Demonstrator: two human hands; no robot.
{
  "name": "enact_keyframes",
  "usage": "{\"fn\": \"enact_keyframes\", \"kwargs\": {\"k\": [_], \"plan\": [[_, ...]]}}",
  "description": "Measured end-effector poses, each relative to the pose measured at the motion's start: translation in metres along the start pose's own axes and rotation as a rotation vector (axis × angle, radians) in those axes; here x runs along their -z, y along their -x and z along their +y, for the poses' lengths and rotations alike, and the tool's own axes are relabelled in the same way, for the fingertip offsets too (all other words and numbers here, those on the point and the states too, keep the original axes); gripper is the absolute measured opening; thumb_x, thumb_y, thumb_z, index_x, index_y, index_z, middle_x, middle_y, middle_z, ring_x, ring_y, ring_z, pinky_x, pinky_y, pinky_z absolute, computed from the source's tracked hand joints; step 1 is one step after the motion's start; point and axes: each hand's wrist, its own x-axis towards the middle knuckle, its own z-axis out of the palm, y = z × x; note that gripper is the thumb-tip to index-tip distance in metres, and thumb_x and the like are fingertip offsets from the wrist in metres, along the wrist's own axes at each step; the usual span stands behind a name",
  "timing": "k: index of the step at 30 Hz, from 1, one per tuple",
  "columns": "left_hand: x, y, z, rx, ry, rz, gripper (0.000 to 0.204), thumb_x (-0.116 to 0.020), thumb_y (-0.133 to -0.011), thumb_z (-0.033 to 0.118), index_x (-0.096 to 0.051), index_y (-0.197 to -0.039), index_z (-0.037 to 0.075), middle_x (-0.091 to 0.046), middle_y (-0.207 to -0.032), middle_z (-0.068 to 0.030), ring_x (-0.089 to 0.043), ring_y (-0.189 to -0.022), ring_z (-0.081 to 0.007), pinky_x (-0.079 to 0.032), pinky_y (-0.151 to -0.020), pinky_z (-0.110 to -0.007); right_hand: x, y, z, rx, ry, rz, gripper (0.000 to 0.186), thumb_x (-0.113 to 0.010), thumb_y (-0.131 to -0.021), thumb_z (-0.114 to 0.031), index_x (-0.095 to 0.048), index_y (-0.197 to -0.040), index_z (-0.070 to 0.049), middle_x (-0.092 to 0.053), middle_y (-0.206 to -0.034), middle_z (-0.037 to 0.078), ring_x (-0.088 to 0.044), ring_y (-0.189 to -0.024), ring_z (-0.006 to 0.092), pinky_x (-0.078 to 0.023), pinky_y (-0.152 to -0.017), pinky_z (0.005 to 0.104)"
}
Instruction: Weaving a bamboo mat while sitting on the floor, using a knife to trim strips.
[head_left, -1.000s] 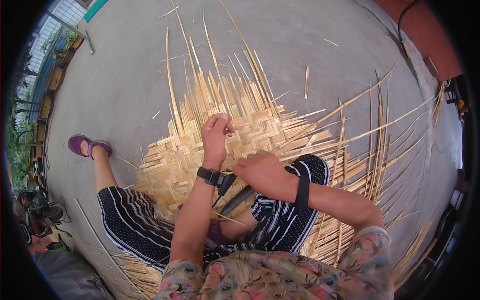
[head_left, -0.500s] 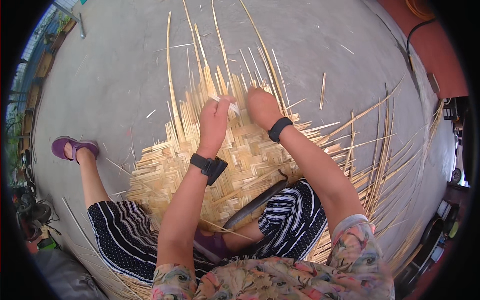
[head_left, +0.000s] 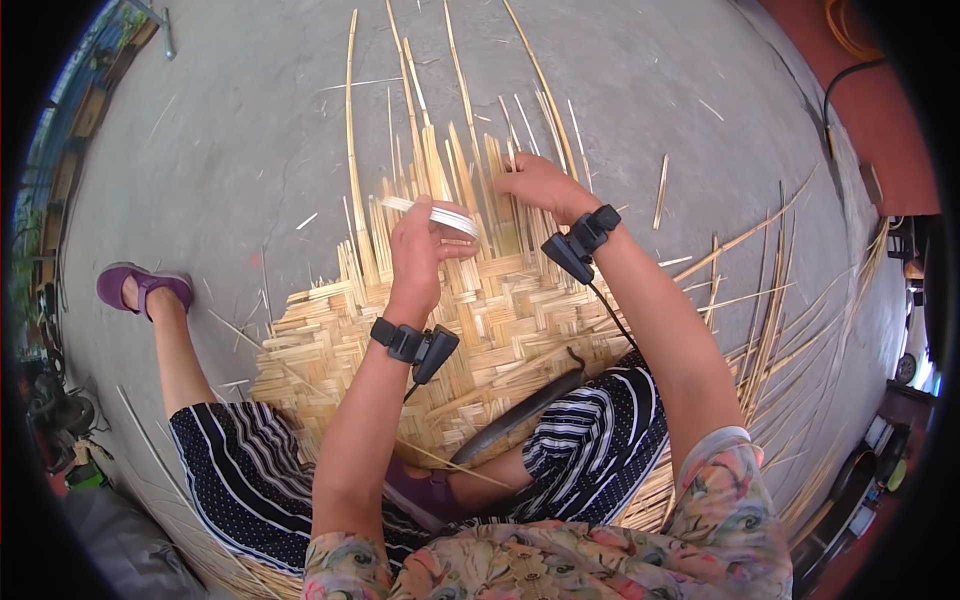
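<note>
Woven mat of flat, straw-yellow splints lies on the grey concrete floor, between the person's legs, its far edge unwoven. Left hand: grip narrow, thumb and fingers on a small bundle of flat, whitish splints bent in a curve above the mat. Right hand: fingers bent in at the loose, upright, pale-yellow splint ends along the far edge; cannot tell whether its grip has one. Hazards, as I judge them: the curved bundle could crack or spring free if bent tighter or pinched loosely. The upright ends crowd together, so a wrong one could be lifted, or a dry one split; sharp edges might cut bare fingertips. Thin black cable hangs from the right wrist and could snag a splint. Dark grey, curved bar with a hooked tip, loose on the mat beside the right knee, might slide if the leg shifts.
</note>
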Motion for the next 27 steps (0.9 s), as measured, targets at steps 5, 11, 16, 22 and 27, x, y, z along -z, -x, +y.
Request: {"fn": "enact_keyframes", "kwargs": {"k": [5, 11, 16, 22, 27], "plan": [[-0.004, -0.022, -0.01, 0.156, -0.021, 0.039, 0.047, -0.041, -0.101, 0.037, -0.062, -0.103, -0.005, -0.066, -0.095, -0.0229, -0.068, -0.079, -0.0325, -0.059, -0.067, -0.039, -0.002, 0.073, -0.014, 0.276, -0.109, -0.115, 0.035, -0.074, -0.085, -0.022, -0.063, -0.109, 0.001, -0.069, -0.102, 0.017, -0.067, -0.09, 0.0232, -0.052, -0.082, 0.0329], [-0.005, -0.016, -0.029, 0.184, -0.226, -0.177, 0.064, -0.041, -0.104, 0.052, -0.055, -0.124, -0.007, -0.064, -0.112, -0.0239, -0.063, -0.108, -0.0317, -0.05, -0.097, -0.04, -0.021, 0.093, 0.02, 0.479, 0.096, 0.233, 0.025, -0.066, -0.093, -0.021, -0.062, -0.105, 0.001, -0.068, -0.112, 0.019, -0.065, -0.104, 0.0355, -0.051, -0.089, 0.039], [0.065, 0.046, -0.054, -0.526, -1.167, 0.183, 0.065, -0.054, -0.101, 0.04, -0.039, -0.141, -0.01, -0.055, -0.132, -0.0267, -0.051, -0.126, -0.0407, -0.04, -0.106, -0.046, 0.005, 0.079, 0.04, 0.391, 0.91, 0.13, 0.025, -0.057, -0.095, -0.025, -0.067, -0.098, -0.002, -0.068, -0.101, 0.017, -0.062, -0.103, 0.0362, -0.05, -0.088, 0.0457], [0.085, 0.063, -0.063, -0.655, -1.698, 0.048, 0.072, -0.064, -0.093, 0.03, -0.033, -0.145, -0.008, -0.045, -0.142, -0.031, -0.04, -0.136, -0.0458, -0.035, -0.11, -0.05, -0.007, 0.072, 0.034, 0.238, 0.884, 0.072, 0.02, -0.061, -0.085, -0.024, -0.071, -0.091, -0.008, -0.071, -0.088, 0.013, -0.068, -0.086, 0.0357, -0.054, -0.076, 0.0472], [0.011, 0.035, -0.018, -0.728, -1.613, -0.295, 0.045, -0.065, -0.083, 0.004, -0.056, -0.126, -0.006, -0.053, -0.129, -0.0306, -0.059, -0.11, -0.0423, -0.05, -0.092, -0.045, 0.051, 0.097, 0.086, 0.067, 0.265, 0.068, 0.016, -0.065, -0.081, -0.021, -0.068, -0.082, -0.006, -0.07, -0.08, 0.012, -0.066, -0.075, 0.0336, -0.05, -0.069, 0.0451]]}}
